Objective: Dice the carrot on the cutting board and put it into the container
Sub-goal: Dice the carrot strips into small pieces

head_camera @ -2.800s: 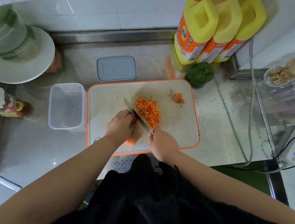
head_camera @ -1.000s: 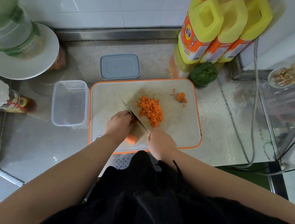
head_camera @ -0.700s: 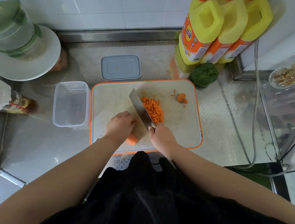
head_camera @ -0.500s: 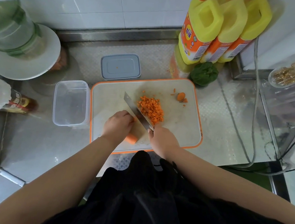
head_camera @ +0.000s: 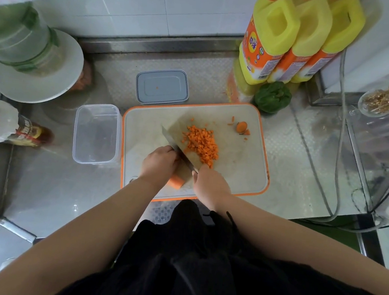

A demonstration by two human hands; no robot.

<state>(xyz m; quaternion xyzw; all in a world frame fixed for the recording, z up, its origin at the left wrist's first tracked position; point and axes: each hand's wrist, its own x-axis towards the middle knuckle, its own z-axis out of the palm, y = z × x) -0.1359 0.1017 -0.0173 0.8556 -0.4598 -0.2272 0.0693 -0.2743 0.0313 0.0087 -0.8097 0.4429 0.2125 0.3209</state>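
On the orange-rimmed cutting board (head_camera: 238, 174) lies a pile of diced carrot (head_camera: 200, 144). My left hand (head_camera: 159, 163) grips the uncut carrot piece (head_camera: 177, 181), whose cut end shows below my fingers. My right hand (head_camera: 210, 184) holds the handle of a cleaver (head_camera: 177, 147), whose blade runs diagonally down across the carrot beside my left fingers. A carrot end (head_camera: 241, 127) and small scraps lie at the board's far right. The clear plastic container (head_camera: 96, 134) stands empty just left of the board.
The container's grey lid (head_camera: 162, 87) lies behind the board. Three yellow bottles (head_camera: 292, 36) and a green pepper (head_camera: 272, 96) stand at the back right. A white plate (head_camera: 61, 74) under a jar sits back left, a sauce bottle (head_camera: 25, 132) at left, cables (head_camera: 340, 136) at right.
The cleaver rose and tilted, then came back down onto the carrot beside my left fingers. Both hands stay in the same place on the board.
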